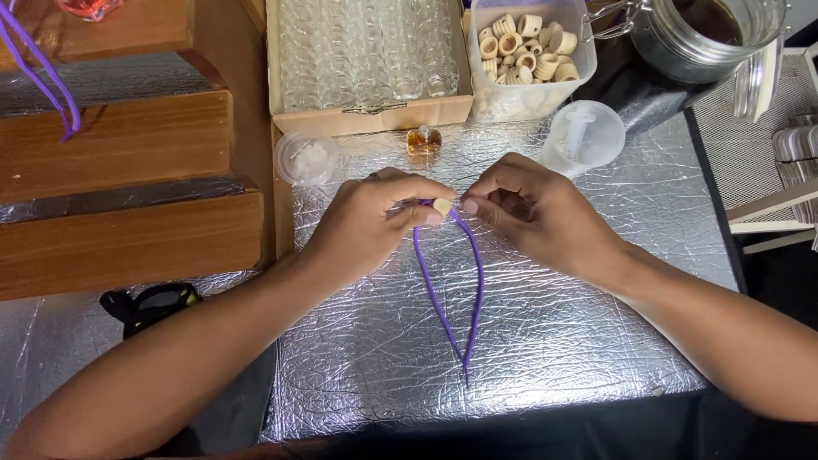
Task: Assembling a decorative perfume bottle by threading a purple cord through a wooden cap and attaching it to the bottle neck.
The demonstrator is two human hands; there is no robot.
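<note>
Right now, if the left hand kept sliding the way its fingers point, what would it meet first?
The left hand points rightward across the foil, so it would meet the right hand's fingertips first, just past the small wooden bead on the purple cord. They look almost touching already.

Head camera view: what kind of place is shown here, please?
Probably a small craft workbench: a foil-covered table, a tub of wooden rings, a box of glass vials, and hands threading a purple cord.

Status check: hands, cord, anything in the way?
Left hand pinches wooden bead on purple cord. Right hand pinches cord beside bead. Cord loop on foil mat, unobstructed.
</note>
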